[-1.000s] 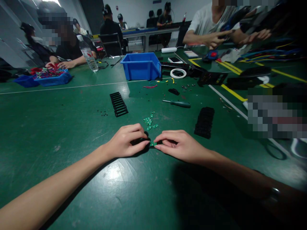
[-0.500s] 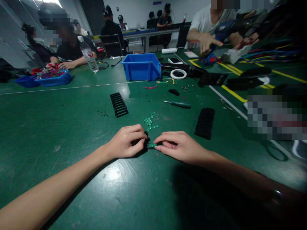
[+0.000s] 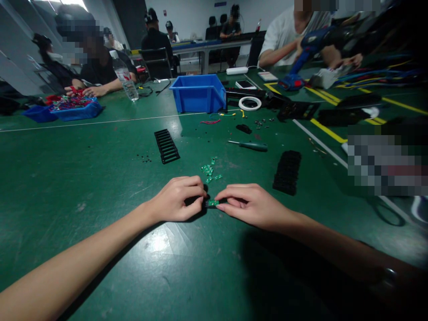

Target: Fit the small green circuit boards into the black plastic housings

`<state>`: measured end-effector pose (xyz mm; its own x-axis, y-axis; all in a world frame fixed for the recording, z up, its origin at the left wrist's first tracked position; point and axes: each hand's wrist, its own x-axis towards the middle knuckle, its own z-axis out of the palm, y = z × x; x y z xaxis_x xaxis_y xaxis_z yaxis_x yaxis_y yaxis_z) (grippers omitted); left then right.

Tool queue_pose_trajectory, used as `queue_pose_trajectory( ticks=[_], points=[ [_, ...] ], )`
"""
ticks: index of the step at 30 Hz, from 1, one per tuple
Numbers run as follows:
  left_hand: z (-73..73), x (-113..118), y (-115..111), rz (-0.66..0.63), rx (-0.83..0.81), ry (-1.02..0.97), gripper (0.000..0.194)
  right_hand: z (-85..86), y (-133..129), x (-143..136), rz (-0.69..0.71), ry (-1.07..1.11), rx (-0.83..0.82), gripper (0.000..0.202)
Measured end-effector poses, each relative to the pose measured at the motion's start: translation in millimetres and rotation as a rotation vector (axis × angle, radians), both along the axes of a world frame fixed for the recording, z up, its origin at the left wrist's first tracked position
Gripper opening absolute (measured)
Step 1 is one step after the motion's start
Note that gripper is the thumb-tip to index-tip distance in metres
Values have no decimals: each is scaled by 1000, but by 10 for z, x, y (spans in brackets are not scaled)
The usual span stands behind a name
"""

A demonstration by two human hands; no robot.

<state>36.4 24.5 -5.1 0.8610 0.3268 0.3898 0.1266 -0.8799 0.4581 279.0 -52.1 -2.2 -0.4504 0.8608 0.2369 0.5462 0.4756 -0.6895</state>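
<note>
Between my two hands, a small green circuit board [image 3: 213, 203] lies in or on a narrow dark piece low over the green table [image 3: 187, 272]. My left hand [image 3: 182, 198] is curled at its left end, thumb and fingers pinched together; what they grip is hidden. The thumb and index finger of my right hand [image 3: 252, 203] hold the board's right end. Just beyond, several small green boards [image 3: 207, 170] are scattered. A black slotted frame [image 3: 166, 146] lies to the left, and a stack of black parts [image 3: 286, 172] to the right.
A green-handled screwdriver [image 3: 252, 146] lies behind the right hand. Farther back are a blue bin [image 3: 199, 93], a white ring [image 3: 250, 104] and a water bottle [image 3: 124, 76]. A person at the back right has a hand at a blue power drill [image 3: 296, 73].
The person at the back right has moved a hand back from in front of the drill to its upper part. My hands have barely moved.
</note>
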Motion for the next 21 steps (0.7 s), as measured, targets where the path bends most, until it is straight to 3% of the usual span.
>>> queue_pose_trajectory(
  ticks=[21],
  points=[
    [42,6,-5,-65,-24,42,23,-9,-7,5,8,-2,-22,16]
  ],
)
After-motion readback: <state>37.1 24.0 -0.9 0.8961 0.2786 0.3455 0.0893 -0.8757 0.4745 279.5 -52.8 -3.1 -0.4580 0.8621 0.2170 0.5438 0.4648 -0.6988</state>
